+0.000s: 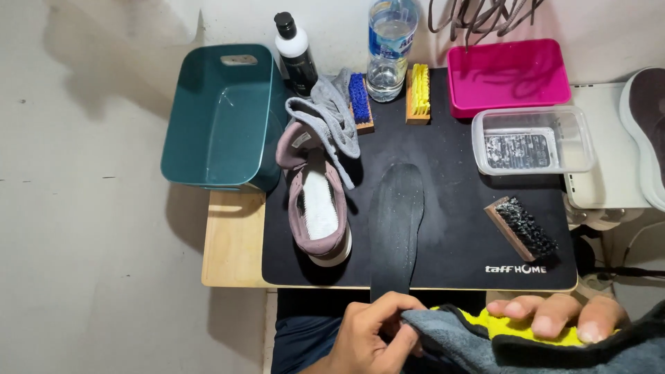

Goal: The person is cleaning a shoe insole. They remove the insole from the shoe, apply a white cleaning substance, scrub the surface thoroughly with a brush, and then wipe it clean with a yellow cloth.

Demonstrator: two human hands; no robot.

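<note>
My left hand [367, 336] pinches the edge of a grey and yellow cloth [485, 339] at the bottom of the view. My right hand [561, 315] grips the same cloth further right, fingers curled over its yellow side. Just beyond my hands a dark insole [395, 225] lies lengthwise on a black mat [450, 138], its near end reaching over the table's front edge. A mauve shoe [315, 201] stands to its left, with a grey cloth [332, 114] draped over its heel end.
A teal tub [222, 118] sits at left. At the back stand a black and white bottle [294, 52], a water bottle [389, 48], a blue brush [360, 102], a yellow brush [418, 93] and a pink tray [509, 75]. A clear container [532, 142] and a black-bristled brush [521, 227] lie right.
</note>
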